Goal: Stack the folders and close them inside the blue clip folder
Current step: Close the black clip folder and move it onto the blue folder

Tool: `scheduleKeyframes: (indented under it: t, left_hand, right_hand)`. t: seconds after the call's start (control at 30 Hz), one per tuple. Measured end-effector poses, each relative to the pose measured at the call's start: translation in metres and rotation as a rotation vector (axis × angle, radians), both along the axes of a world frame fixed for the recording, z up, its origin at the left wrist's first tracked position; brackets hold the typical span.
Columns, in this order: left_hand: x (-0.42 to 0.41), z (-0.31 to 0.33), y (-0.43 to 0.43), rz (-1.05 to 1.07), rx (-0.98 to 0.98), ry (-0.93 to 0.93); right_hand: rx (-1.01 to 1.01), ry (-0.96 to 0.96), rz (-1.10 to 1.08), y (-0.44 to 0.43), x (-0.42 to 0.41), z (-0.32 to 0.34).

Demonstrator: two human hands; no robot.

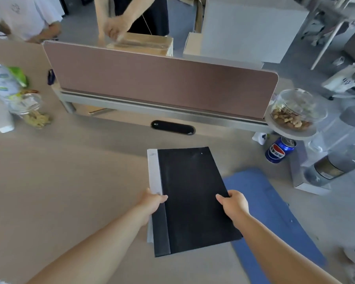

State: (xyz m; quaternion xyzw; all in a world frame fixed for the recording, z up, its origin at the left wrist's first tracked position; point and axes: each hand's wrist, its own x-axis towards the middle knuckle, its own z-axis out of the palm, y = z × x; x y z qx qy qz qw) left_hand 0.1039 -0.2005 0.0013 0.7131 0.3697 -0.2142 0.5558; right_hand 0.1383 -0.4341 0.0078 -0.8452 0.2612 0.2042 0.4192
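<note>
A black folder with a grey spine strip sits in the middle of the desk, held above a white folder whose left edge sticks out beneath it. My left hand grips the stack's left edge, thumb on top. My right hand grips the black folder's right edge. The blue clip folder lies flat on the desk to the right, partly under the black folder and my right forearm.
A Pepsi can stands right of the folders, below a glass bowl of nuts on a plate. Bottles and a box crowd the right side. Snack bags and a glass jar sit far left. A brown divider backs the desk; other people stand behind it.
</note>
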Motion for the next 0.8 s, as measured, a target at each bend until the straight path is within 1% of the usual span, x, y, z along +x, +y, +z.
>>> scheduleKeyframes:
  t: [0.13, 0.27, 0.4, 0.53, 0.7, 0.8]
  left_hand:
    - [-0.002, -0.017, -0.003, 0.071, 0.065, 0.001]
    - [0.009, -0.024, -0.002, 0.081, 0.183, -0.015]
    - [0.020, -0.025, -0.006, 0.100, 0.249, -0.039]
    - [0.030, -0.025, -0.006, 0.152, 0.223, 0.002]
    - [0.039, -0.024, -0.002, 0.213, 0.177, 0.004]
    - [0.041, -0.023, 0.003, 0.237, 0.109, 0.064]
  right_hand:
    - [0.007, 0.035, 0.069, 0.000, 0.006, -0.014]
    - [-0.019, 0.080, 0.146, -0.002, 0.010, -0.030]
    - [-0.035, 0.040, 0.108, -0.002, 0.017, -0.035]
    - [-0.045, -0.003, 0.050, 0.002, 0.023, -0.036]
    - [-0.060, 0.041, 0.052, 0.002, 0.032, -0.039]
    - [-0.069, 0.069, 0.062, 0.004, 0.033, -0.042]
